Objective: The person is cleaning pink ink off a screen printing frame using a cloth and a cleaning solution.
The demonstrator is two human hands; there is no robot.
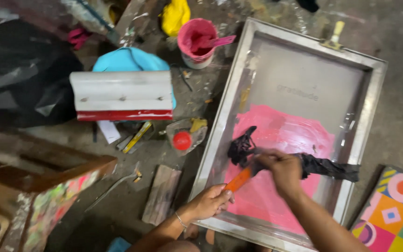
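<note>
Hands meet over the pink ink on the screen-printing frame (371, 93), at 5 o'clock: left hand (211, 201) grips an orange-handled tool (239, 179), right hand (283, 170) clutches a black rag (325, 167). Best keep wiping flat, with gentle pressure on the mesh.

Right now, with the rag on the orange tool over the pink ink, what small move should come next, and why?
Probably draw the black rag down the orange tool toward its tip. The left hand grips the handle, the right hand pinches the rag around it, and both sit over the pink ink in the screen frame, so wipings fall inside.
</note>
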